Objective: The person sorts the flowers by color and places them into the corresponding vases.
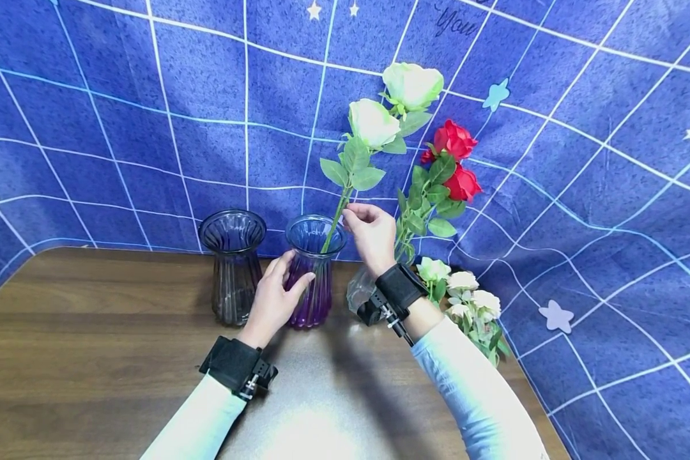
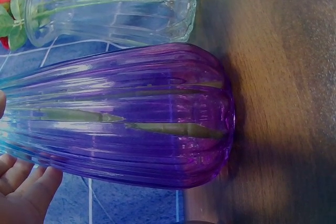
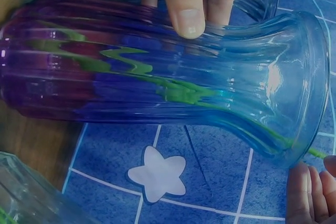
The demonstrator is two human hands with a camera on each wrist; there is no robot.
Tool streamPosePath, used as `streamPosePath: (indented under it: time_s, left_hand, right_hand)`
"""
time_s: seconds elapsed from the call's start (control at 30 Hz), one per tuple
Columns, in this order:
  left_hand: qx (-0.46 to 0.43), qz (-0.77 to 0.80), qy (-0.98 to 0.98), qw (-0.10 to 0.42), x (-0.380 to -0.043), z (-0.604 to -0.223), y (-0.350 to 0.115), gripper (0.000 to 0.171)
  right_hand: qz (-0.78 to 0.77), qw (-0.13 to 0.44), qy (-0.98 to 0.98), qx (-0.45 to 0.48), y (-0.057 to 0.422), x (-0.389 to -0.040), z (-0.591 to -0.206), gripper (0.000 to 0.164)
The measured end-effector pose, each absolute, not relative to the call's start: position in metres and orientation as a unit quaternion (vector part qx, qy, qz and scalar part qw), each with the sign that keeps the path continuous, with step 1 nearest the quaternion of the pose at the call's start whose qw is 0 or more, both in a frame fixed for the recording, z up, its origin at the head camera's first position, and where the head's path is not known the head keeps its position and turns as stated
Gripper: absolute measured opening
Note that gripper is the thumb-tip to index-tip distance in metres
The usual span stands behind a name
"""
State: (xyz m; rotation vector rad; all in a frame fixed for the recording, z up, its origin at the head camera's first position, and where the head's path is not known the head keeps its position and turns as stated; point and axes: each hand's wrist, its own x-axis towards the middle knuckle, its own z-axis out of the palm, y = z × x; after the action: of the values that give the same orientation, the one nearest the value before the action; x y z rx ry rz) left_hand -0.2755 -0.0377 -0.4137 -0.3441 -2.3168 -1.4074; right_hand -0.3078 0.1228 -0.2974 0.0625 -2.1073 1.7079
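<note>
A blue-to-purple ribbed glass vase [image 1: 312, 300] stands upright on the table. My left hand [image 1: 274, 297] holds its side below the flared rim, with the thumb [image 3: 189, 20] in front and fingers [image 2: 32, 190] behind. At the rim's right, my right hand [image 1: 374, 233] pinches the green stem [image 1: 336, 220] of an artificial white rose spray between thumb and fingertips. Two large pale green-white blooms [image 1: 375, 124] and several leaves rise above that hand. Through the purple glass, the stem's lower part [image 2: 178, 128] shows inside, reaching close to the base.
Left of the purple vase stands a dark grey glass vase [image 1: 234, 275]. A clear glass vase [image 2: 113, 6] with red roses [image 1: 456, 139] is at the right, partly behind my right wrist. Small white roses [image 1: 485, 303] sit farther right. A blue gridded cloth [image 1: 207, 83] hangs behind the wooden table [image 1: 92, 358].
</note>
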Motion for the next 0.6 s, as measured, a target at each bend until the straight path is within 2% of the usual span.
streamPosePath:
  time_s: [0.6]
  left_hand:
    - [-0.121,-0.502,-0.833,0.200,-0.276,-0.414,-0.038,0.063]
  right_hand:
    - [0.641,0.226,-0.733,0.022,0.162,-0.285,-0.295,0.021]
